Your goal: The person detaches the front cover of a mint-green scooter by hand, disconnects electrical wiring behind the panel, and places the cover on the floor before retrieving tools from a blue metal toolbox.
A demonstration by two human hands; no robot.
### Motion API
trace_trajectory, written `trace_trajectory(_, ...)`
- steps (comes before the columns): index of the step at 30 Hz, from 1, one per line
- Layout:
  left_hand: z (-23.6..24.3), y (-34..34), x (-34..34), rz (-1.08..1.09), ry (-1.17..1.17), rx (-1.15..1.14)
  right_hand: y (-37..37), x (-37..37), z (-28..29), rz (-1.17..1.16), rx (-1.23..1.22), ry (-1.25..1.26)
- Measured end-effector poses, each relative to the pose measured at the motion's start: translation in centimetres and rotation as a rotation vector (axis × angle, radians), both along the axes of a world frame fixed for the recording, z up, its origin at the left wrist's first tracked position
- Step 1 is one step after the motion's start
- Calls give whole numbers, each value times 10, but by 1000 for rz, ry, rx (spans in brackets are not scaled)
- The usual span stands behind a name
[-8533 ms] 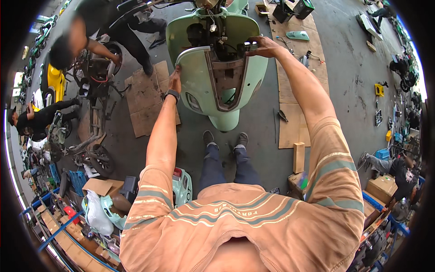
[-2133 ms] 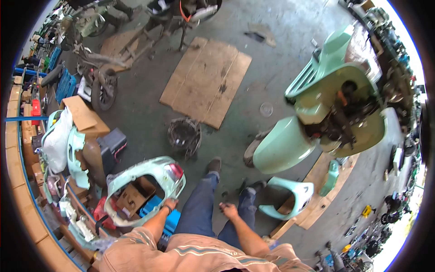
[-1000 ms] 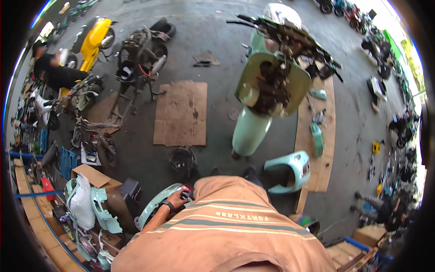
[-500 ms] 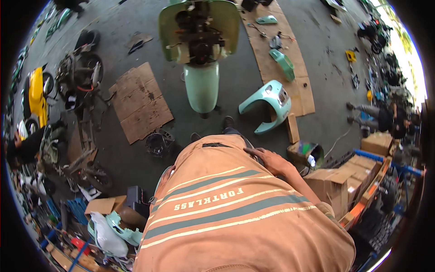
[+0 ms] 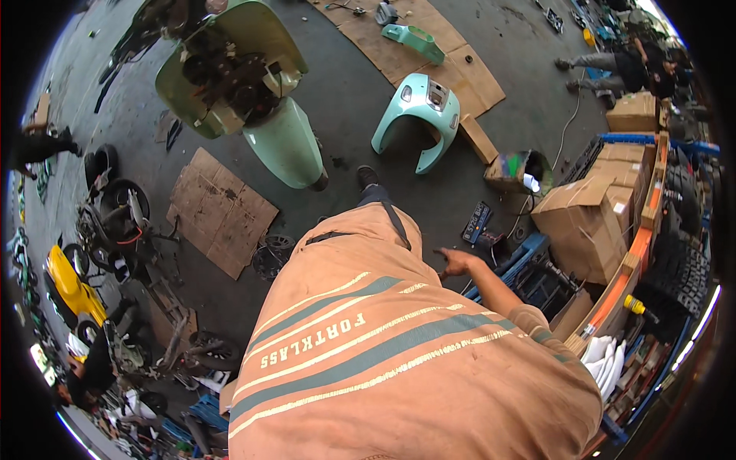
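My right hand (image 5: 454,261) is beside my right hip, just off my tan shirt, index finger extended and nothing visible in it; a blue rack rail (image 5: 527,253) lies beyond it. My left hand is hidden behind my body. Ahead at the upper left stands a partly stripped mint scooter (image 5: 280,146) with its steering area exposed. A curved mint front panel (image 5: 435,115) rests on the floor right of it, by a wooden block (image 5: 478,139). A smaller mint piece (image 5: 418,44) lies on a cardboard sheet (image 5: 475,80).
Boxes (image 5: 583,230) and tyres (image 5: 675,253) crowd the right, near an open container (image 5: 514,172). Cardboard (image 5: 215,211) and a dark round object (image 5: 272,257) lie left of me. Stripped motorbikes (image 5: 146,284) and a yellow scooter (image 5: 73,287) fill the left. Other people (image 5: 644,69) appear at both sides.
Since gripping the scooter's front panel earlier, I have turned rightward; that panel now rests on the floor. My left hand, lately on another mint part, is hidden. My right hand has moved outward.
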State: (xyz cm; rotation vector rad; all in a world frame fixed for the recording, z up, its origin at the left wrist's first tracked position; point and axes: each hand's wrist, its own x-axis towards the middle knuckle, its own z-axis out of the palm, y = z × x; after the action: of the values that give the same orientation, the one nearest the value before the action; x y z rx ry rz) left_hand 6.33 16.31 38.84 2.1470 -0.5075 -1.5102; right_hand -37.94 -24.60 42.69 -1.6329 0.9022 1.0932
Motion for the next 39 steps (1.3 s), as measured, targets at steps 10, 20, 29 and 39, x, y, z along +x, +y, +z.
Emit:
trace_trajectory(10,0,8,27,17,19,150,123,-7,-62,-734,58,29)
trace_trajectory(20,19,6,28,116,2,247,91,4,-121,-1617,383,-282)
trace_trajectory(29,20,-76,-66,264,96,-12,-97,-16,-92,-1004,-47,169)
trace_trajectory(39,20,-95,-57,627,52,66,-243,129,-96,-816,-272,-74)
